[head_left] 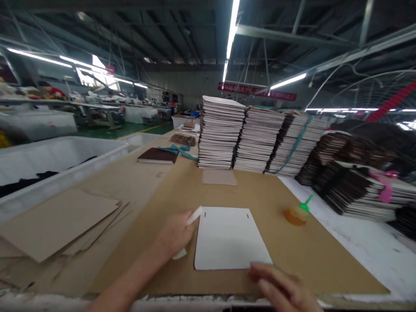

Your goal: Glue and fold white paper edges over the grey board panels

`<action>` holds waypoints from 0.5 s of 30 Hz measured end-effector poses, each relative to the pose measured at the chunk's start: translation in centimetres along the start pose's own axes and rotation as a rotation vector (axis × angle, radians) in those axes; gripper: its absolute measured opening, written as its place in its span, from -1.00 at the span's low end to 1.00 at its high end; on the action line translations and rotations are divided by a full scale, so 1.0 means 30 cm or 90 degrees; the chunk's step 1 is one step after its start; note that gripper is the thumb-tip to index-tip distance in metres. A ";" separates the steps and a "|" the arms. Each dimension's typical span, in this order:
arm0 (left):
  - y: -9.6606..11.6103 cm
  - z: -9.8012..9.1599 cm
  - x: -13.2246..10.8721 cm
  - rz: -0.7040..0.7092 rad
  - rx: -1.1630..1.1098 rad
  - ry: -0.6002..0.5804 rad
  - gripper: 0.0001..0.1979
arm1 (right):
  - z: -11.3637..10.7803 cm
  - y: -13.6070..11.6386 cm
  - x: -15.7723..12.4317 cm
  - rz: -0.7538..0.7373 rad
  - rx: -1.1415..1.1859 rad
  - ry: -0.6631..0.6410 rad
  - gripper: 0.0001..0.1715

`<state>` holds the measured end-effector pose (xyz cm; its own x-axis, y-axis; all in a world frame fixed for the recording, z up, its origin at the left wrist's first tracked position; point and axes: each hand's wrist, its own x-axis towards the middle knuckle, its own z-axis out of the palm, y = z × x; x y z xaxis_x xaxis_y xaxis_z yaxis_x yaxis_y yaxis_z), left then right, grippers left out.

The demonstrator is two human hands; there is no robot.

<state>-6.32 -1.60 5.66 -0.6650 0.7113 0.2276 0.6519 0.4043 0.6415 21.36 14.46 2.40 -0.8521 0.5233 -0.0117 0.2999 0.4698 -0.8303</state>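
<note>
A white panel [229, 238] with dark edges and two short dark slots near its far edge lies flat on the brown sheet in front of me. At its left side, my left hand [177, 234] is closed around a narrow white strip [195, 215]. The strip's upper end meets the panel's far left corner, and a pale end shows below the hand. My right hand [281, 284], slightly blurred, is at the panel's near right corner with thumb and fingers apart; its fingertips touch or nearly touch the edge.
Tall stacks of panels [221, 134] stand at the back, beside tied dark bundles [360, 190] on the right. An amber bottle with a green nozzle [297, 214] sits right. Grey-brown sheets [61, 221] lie left, near a white bin [107, 147]. A dark panel [157, 156] lies farther back.
</note>
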 end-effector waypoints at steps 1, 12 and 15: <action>0.011 0.019 -0.032 0.020 0.037 -0.051 -0.74 | -0.029 0.011 0.038 0.011 -0.055 0.023 -0.57; 0.013 0.122 -0.201 0.005 0.280 -0.235 -0.39 | 0.060 0.184 0.176 -0.036 -0.343 0.024 -0.23; 0.011 0.094 -0.224 -0.041 0.307 -0.315 -0.34 | 0.023 0.200 0.151 -0.076 -0.317 -0.026 -0.30</action>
<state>-0.62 -4.63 2.28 -0.5387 0.8094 -0.2339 0.7816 0.5838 0.2199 19.00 19.18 -3.02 -0.9057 0.4224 0.0367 0.3598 0.8114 -0.4606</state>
